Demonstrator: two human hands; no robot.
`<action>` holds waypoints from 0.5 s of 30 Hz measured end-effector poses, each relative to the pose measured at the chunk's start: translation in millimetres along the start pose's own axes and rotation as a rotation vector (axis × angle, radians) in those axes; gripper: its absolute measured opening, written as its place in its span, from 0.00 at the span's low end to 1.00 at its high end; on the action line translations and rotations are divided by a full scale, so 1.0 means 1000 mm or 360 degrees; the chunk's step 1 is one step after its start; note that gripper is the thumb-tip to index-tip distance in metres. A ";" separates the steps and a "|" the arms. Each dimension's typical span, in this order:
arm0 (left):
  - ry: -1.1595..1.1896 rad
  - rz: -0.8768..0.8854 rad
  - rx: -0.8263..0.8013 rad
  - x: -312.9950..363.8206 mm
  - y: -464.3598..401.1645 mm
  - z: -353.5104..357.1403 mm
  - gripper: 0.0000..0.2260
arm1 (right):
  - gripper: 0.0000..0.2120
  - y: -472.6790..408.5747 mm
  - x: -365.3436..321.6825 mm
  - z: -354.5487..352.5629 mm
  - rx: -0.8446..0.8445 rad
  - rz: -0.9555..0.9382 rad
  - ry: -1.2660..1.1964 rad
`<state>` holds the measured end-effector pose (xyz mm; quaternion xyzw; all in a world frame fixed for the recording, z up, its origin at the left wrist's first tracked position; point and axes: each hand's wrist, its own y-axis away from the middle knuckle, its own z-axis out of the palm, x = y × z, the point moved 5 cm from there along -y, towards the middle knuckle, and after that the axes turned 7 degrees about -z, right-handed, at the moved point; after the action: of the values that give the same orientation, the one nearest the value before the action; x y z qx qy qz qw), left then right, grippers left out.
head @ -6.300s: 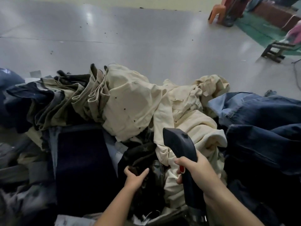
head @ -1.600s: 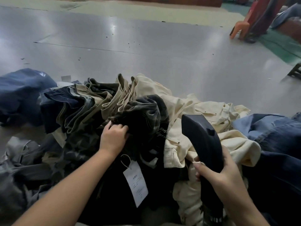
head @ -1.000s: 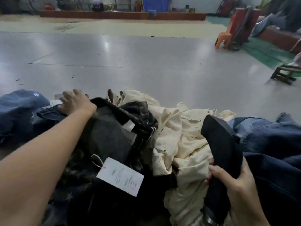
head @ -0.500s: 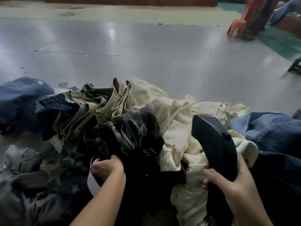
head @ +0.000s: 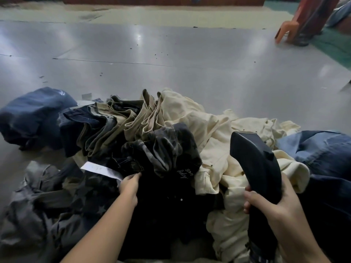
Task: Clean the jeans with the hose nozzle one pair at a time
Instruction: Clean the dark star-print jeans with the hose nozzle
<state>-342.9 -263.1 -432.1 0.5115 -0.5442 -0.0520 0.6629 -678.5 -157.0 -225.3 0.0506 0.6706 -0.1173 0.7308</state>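
Grey floor fills most of my view, jeans pile heaped across the near edge. Cream pairs mid-right, blue at both ends, dark star-print pair in the middle. Right hand wraps the black nozzle, head tilted over the cream denim. Left hand pinches the dark pair's edge, just beside a white tag. Orange chair far right.

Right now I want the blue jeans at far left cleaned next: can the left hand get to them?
Probably yes: the left hand only pinches the dark jeans; nothing blocks the blue jeans.
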 end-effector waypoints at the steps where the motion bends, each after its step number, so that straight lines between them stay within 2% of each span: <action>1: 0.0028 0.0011 0.0098 0.002 -0.002 -0.004 0.16 | 0.15 0.000 0.000 0.000 0.0005 0.0010 -0.0016; 3: 0.0082 -0.0066 0.0277 0.002 -0.001 -0.010 0.28 | 0.15 -0.001 0.001 0.000 0.0005 0.0030 -0.0030; 4: 0.0088 -0.0097 0.0398 0.002 0.004 -0.012 0.31 | 0.15 -0.001 0.002 0.000 0.0000 0.0038 -0.0024; 6: -0.0084 0.0003 0.0735 0.009 0.021 -0.017 0.29 | 0.16 -0.002 0.004 0.000 -0.0009 0.0046 0.0003; 7: -0.0201 0.0187 0.0894 0.017 0.026 -0.020 0.27 | 0.16 -0.003 0.005 0.000 -0.0014 0.0050 0.0013; 8: -0.0314 0.0494 0.0996 0.030 0.028 -0.021 0.25 | 0.16 -0.003 0.005 0.001 -0.0018 0.0055 0.0023; 10: -0.0571 0.1166 0.0870 0.058 0.031 -0.013 0.22 | 0.16 -0.004 0.007 0.001 -0.0017 0.0063 0.0030; 11: -0.0625 0.1305 0.0711 0.067 0.027 -0.009 0.22 | 0.16 -0.005 0.008 0.001 -0.0018 0.0073 0.0027; 12: -0.0587 0.1199 0.0554 0.073 0.016 -0.008 0.24 | 0.16 -0.005 0.009 0.002 -0.0025 0.0085 0.0024; 14: -0.0307 0.0541 0.0347 0.067 -0.003 -0.007 0.28 | 0.17 -0.006 0.012 0.003 -0.0039 0.0103 0.0028; 15: -0.0228 0.0277 0.0200 0.058 -0.003 -0.002 0.25 | 0.18 -0.006 0.012 0.004 -0.0046 0.0108 0.0028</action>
<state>-316.3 -299.7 -395.7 0.4978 -0.6347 0.0037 0.5910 -675.4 -164.8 -236.6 0.0638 0.6765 -0.0824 0.7290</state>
